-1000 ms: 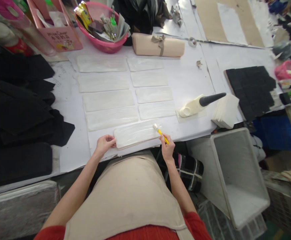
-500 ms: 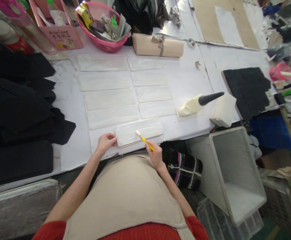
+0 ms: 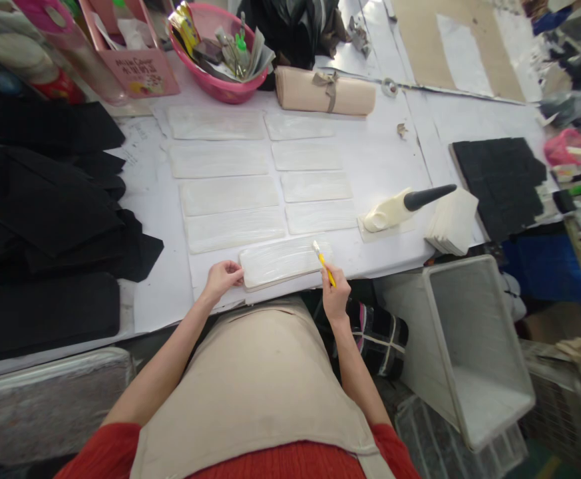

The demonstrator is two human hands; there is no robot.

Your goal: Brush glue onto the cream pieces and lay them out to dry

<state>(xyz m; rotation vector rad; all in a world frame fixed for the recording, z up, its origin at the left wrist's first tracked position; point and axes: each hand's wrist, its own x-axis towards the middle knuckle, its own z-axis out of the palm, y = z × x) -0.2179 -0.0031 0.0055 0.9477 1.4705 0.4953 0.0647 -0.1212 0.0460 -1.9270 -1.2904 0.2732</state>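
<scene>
A white rectangular piece with a glossy, streaked top lies at the table's front edge. My left hand pinches its left end between thumb and fingers. In my right hand is a yellow-handled brush, its pale bristles on the piece near the right end. Behind it, several similar white pieces lie flat in two columns. To the right, a cream bottle with a black nozzle leans low over a small pale sheet.
Black fabric pieces are heaped at the left. A pink basket and a rolled beige bundle sit at the back. White stacked pieces stand right, above a grey bin; a black stack is farther right.
My right hand has moved the brush from the middle of the white piece to near its right end. My left hand stays at the left end. The view has shifted slightly.
</scene>
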